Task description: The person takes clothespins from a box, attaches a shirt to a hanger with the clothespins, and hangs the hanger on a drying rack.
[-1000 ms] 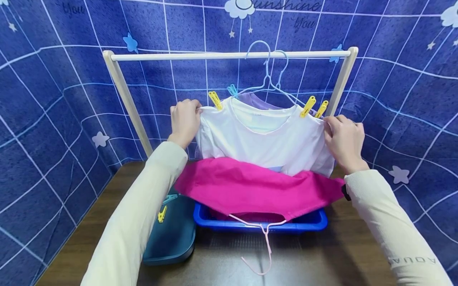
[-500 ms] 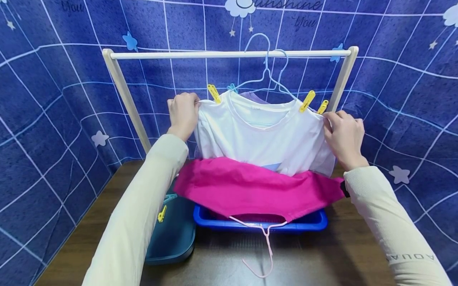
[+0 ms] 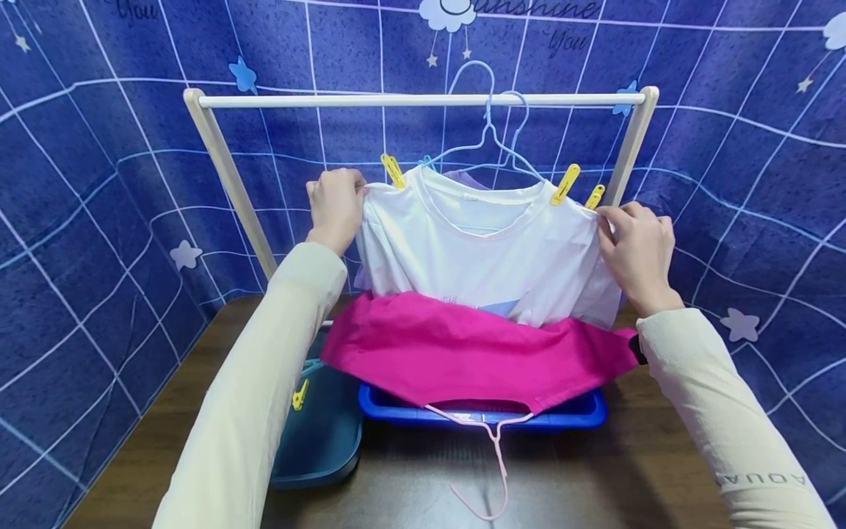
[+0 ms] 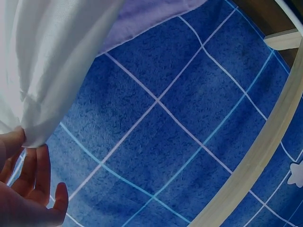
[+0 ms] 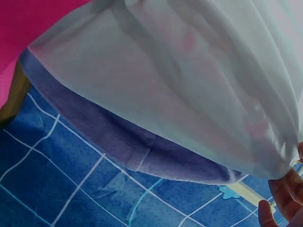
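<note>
Left grip [image 3: 335, 209], right grip [image 3: 639, 253] pinch white shirt [image 3: 476, 261], creased, blue-printed.

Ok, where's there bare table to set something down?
Bare table lies in front of the blue basket, between the pink hanger and the right sleeve; another strip runs left of the left sleeve. The middle is crowded: the pink garment hides much of the basket, and the left hand and right hand pinch the white shirt behind it.
</note>
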Demonstrator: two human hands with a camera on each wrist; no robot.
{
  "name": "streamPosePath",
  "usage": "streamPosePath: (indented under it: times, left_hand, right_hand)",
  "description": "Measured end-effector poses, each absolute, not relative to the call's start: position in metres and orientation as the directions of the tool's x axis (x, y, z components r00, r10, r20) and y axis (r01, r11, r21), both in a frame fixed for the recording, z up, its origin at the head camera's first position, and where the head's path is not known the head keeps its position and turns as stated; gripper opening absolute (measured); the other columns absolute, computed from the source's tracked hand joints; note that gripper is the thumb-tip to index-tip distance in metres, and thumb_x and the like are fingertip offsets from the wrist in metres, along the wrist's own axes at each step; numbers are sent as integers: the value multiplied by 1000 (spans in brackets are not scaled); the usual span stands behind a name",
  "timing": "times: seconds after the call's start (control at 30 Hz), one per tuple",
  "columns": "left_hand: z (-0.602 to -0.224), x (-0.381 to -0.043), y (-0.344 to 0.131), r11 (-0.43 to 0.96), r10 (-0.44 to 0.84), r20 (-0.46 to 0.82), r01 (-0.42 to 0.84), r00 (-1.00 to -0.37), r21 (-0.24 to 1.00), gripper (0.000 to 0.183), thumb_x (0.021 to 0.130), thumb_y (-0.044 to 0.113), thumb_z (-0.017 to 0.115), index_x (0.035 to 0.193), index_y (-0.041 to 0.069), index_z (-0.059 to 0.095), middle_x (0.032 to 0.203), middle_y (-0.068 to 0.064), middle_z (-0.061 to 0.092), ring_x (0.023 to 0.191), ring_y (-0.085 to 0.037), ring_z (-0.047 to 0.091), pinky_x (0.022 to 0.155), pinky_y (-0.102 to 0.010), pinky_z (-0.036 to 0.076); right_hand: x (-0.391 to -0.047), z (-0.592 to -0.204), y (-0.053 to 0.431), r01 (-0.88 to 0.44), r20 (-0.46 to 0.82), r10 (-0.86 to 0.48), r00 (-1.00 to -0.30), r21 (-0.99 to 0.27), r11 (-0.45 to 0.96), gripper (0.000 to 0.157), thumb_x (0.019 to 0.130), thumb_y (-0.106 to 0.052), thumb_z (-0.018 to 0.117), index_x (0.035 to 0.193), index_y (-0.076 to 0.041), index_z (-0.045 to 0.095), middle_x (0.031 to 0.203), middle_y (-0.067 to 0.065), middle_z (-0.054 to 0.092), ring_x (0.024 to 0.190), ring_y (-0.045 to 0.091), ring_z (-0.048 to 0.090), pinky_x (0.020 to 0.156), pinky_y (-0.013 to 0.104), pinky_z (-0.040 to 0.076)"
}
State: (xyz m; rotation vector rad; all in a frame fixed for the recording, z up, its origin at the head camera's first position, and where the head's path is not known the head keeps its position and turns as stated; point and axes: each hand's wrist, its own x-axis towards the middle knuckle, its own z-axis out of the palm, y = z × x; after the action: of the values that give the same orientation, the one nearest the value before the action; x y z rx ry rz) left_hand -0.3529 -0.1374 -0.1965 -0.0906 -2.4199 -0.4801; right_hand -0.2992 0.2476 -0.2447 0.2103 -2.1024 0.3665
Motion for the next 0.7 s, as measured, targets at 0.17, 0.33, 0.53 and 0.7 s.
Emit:
streamPosePath:
  times: [0.17, 0.33, 0.53, 0.7]
  left_hand:
    - [-201, -353, -139, 929, -64, 609, 176, -790, 325, 19, 90, 19, 55, 100, 9, 68, 104, -11, 68, 99, -31, 59, 86, -44, 34]
    - [-210, -355, -140, 935, -66, 588, 156, -806, 319, 20, 91, 20, 53, 100, 8, 67, 105, -11, 67, 99, -31, 59, 85, -44, 33]
    - [-221, -359, -141, 943, -68, 566, 132, -822, 306, 19, 91, 19, 53, 99, 8, 66, 107, -12, 66, 101, -31, 59, 86, -46, 34]
    - [-228, -361, -143, 933, -36, 506, 152, -862, 325, 22, 90, 14, 50, 109, 8, 61, 113, -15, 62, 107, -34, 55, 88, -49, 33]
  right_hand:
    - [-297, -247, 246, -299, 851, -12, -524, -171, 939, 21, 89, -17, 54, 97, -4, 69, 85, 21, 63, 80, 37, 55, 69, 48, 32]
    - [-297, -253, 245, -305, 861, -29, -508, -149, 940, 20, 88, -16, 55, 96, -5, 69, 84, 21, 63, 78, 37, 55, 69, 49, 32]
    - [-298, -265, 246, -338, 874, -69, -480, -111, 935, 17, 86, -14, 57, 93, -4, 69, 82, 20, 63, 77, 38, 57, 70, 50, 34]
    - [-296, -271, 247, -366, 875, -100, -474, -93, 926, 16, 85, -13, 58, 93, -4, 69, 82, 19, 64, 78, 38, 57, 70, 49, 33]
